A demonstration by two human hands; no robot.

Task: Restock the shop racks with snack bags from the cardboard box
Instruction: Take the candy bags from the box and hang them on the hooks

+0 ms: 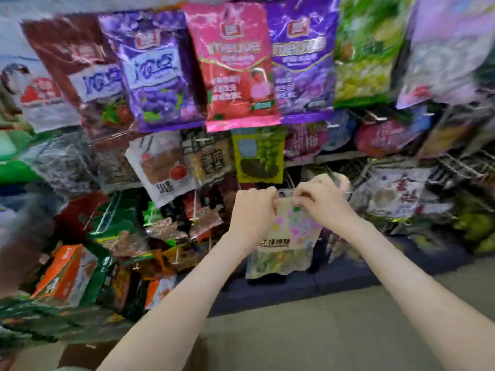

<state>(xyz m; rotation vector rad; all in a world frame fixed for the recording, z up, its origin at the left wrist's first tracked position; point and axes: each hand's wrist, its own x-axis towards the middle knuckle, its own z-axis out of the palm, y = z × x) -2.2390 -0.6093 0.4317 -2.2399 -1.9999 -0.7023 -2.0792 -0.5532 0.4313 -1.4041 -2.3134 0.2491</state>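
— Where is the snack bag?
— In front of the lower part of the wire rack, in the air, below a yellow-green packet.
— Who has it?
— Both hands. The left hand pinches the top edge at its left corner and the right hand pinches it at the right, fingers curled tight beside the hang hole.
— Which way does it lie?
— Long axis upright, top edge up, printed face to the camera, with a dark band of lettering across its middle.
— And around it?
— Packets crowd the rack. A pink bag hangs in the top row between purple ones. Orange cartons are stacked low on the left. Under the rack runs a dark base, then a pale floor. The picture is blurred towards its edges.
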